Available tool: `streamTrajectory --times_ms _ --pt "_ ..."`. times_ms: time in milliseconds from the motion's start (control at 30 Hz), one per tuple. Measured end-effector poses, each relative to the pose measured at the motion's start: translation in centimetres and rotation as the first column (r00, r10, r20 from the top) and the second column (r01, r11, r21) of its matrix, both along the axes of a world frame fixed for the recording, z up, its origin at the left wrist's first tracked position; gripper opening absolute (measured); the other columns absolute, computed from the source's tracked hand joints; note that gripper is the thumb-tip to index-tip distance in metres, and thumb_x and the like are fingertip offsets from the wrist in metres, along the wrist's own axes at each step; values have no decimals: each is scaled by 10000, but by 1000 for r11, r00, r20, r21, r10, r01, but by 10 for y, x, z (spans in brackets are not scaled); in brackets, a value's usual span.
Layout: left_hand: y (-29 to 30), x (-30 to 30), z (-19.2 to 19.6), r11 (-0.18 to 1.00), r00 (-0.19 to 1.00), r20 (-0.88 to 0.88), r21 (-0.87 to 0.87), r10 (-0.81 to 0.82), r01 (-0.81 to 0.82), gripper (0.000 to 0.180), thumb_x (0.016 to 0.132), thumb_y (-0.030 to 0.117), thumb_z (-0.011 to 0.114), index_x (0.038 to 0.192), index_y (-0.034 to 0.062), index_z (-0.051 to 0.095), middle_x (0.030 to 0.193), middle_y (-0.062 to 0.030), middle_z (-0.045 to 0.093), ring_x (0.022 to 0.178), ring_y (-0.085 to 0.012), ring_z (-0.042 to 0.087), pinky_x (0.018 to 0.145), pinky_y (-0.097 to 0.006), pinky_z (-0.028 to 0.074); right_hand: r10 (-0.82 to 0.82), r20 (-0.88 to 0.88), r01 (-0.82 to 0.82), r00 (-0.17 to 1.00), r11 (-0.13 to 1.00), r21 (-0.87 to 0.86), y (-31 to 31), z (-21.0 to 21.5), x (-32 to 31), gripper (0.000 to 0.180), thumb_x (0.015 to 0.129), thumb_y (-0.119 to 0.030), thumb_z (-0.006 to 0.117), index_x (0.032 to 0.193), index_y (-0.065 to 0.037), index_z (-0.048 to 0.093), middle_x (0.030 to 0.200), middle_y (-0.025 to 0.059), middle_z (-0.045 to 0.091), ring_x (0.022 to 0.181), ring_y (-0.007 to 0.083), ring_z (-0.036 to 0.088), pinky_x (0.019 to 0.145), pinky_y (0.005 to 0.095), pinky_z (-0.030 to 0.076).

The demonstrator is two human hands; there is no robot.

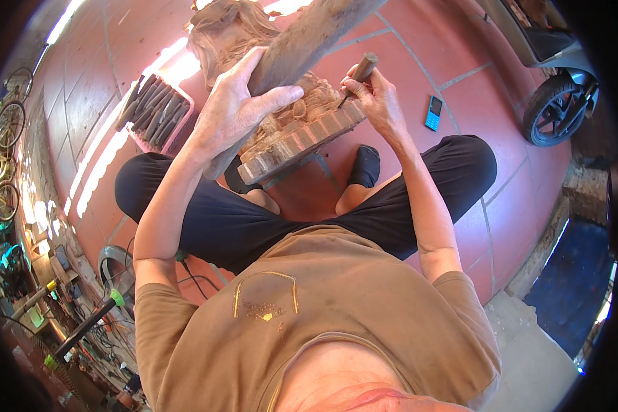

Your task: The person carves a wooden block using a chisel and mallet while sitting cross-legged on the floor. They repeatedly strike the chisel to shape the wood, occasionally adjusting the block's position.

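A carved wood block [302, 141] with a notched front edge rests between my legs, its far part made of curling relief. My left hand [228, 113] is wrapped round a long, thick wooden bar [309, 41] that slants across the carving from lower left to upper right and hides part of it. On the carving's right side, my right hand [379, 101] grips a chisel [366, 65] by its round wooden handle. The thin blade points down at the carved surface by the block's right end; whether its tip touches cannot be made out.
Left of the carving, a pink-rimmed tray [187, 122] holds several dark-handled carving tools [156, 110]. A blue mobile phone [433, 113] lies on the red floor tiles to the right, with a motorbike wheel [558, 106] beyond. Cables, tools and bicycles [8, 127] crowd the left edge.
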State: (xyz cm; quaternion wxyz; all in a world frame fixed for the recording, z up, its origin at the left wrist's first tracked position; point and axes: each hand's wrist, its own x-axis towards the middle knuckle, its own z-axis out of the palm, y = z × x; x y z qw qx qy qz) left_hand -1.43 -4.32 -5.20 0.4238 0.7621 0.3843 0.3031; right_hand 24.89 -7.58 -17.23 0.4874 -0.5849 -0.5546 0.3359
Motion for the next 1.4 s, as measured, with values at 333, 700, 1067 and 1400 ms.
streamTrajectory --times_ms 333,700,1067,1400 --pt "3 18 -8 994 957 -272 -7 -103 105 577 886 381 767 1248 7 519 907 -223 681 852 -289 693 798 -422 516 34 264 -44 964 998 33 5 -13 -2 222 930 -165 722 1063 -21 616 830 179 697 690 308 648 672 388 499" --pt "-3 19 19 999 994 105 33 29 -32 474 885 269 792 1199 7 554 950 -193 698 883 -177 688 787 -372 526 41 234 -46 971 999 15 -1 13 -12 232 933 -186 718 1067 -29 612 806 181 682 677 315 639 652 396 489" --pt "7 4 -18 985 932 -328 -124 -151 116 676 894 403 758 1343 -41 516 1121 -239 693 1057 -276 677 926 -401 504 -116 -142 102 983 989 -106 8 -9 13 209 959 -137 690 1101 2 625 896 95 733 854 157 716 740 318 570" --pt "14 4 -17 996 996 -78 87 -30 36 592 882 422 769 1234 -8 564 965 -222 705 874 -283 697 817 -415 521 -139 -145 134 980 990 -40 5 -1 7 179 968 -124 674 1089 -2 626 895 100 730 829 164 714 736 307 581"
